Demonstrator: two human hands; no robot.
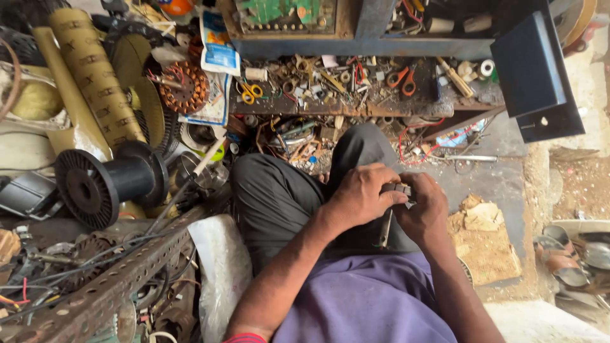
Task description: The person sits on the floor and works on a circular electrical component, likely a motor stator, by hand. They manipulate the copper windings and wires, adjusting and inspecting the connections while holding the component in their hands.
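Seated before a cluttered workbench (356, 108), a person is pinching a small metal part (399, 189) over the lap, left hand (359, 194) and right hand (424, 213) both closed on it; keeping the slim tool (385, 227) steady seems wise.

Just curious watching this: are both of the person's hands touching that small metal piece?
Touching. The head view shows the left hand and right hand both gripping the small metal part.

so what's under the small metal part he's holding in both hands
Under the small metal part, held by the left hand and right hand, a thin metal shaft hangs over the dark trousers. Fingers cover its top.
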